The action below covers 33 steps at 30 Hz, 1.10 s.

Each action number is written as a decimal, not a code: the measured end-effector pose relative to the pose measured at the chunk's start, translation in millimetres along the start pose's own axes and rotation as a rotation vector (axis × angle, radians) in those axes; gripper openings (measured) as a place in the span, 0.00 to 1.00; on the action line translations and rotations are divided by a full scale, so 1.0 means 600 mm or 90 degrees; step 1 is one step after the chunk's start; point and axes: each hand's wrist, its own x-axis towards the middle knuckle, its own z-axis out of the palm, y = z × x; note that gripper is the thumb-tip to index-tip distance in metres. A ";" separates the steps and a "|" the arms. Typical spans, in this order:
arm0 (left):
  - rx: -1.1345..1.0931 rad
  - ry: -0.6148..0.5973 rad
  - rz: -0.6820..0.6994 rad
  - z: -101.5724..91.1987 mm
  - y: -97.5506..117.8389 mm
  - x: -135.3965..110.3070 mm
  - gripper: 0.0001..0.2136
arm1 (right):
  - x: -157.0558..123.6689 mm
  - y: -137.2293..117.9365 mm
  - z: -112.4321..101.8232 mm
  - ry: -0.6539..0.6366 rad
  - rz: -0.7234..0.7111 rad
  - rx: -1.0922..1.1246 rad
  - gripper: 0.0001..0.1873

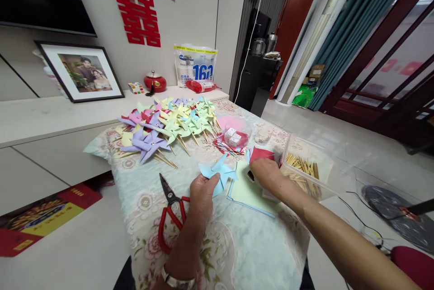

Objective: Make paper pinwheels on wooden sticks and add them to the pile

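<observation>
My left hand (pixel 202 189) pinches a light blue paper pinwheel (pixel 219 173) between thumb and fingers, above the cloth-covered table. My right hand (pixel 266 173) is curled, knuckles up, over the far part of a stack of pale green and blue paper sheets (pixel 251 197). A small dark object (pixel 250 175) shows at its fingers; what they grip is hidden. Left of my left forearm lies a pair of red-handled scissors (pixel 172 204), blades pointing away. Behind my right hand is a piece of red paper (pixel 262 153).
Several finished pinwheels (pixel 179 122) on sticks are piled at the table's back left. A clear plastic tub (pixel 325 186) with short wooden sticks (pixel 303 170) stands at the right edge. Red packets (pixel 233 138) lie mid-table. A white cabinet (pixel 50 113) runs along the wall.
</observation>
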 end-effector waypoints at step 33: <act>-0.019 -0.001 -0.013 -0.001 -0.005 0.003 0.16 | 0.012 0.006 -0.024 -0.100 -0.123 0.005 0.13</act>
